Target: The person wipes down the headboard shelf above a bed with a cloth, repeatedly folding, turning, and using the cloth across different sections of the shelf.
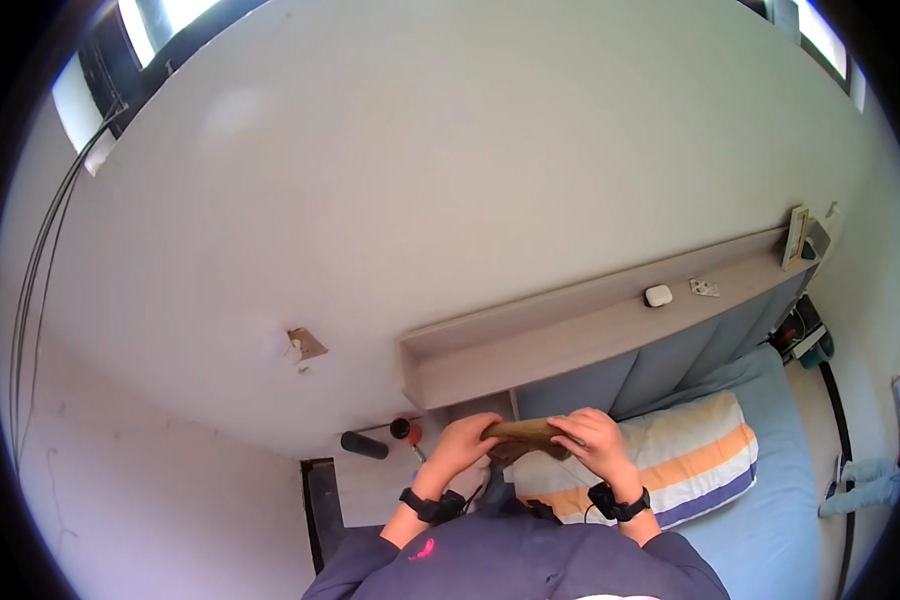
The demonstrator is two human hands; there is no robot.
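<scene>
A brown, soft-looking piece of cloth (pixel 528 431) is stretched between my two hands in front of my chest. My left hand (pixel 464 446) grips its left end, the fingers closed over the top edge. At the other end, my right hand (pixel 594 442) pinches it with thumb and fingers. The cloth sags in the middle, and its lower part looks darker and bunched. What kind of cloth item it is, I cannot make out. Just behind it lies a striped pillow (pixel 675 455) in white, orange and purple.
A bed with a light blue sheet (pixel 770 500) stands at the right against a padded headboard (pixel 660 368). The headboard shelf (pixel 530 352) carries a small white case (pixel 658 295) and a frame (pixel 795 237). A dark cylinder (pixel 364 445) and a red cup (pixel 406 431) are at the left.
</scene>
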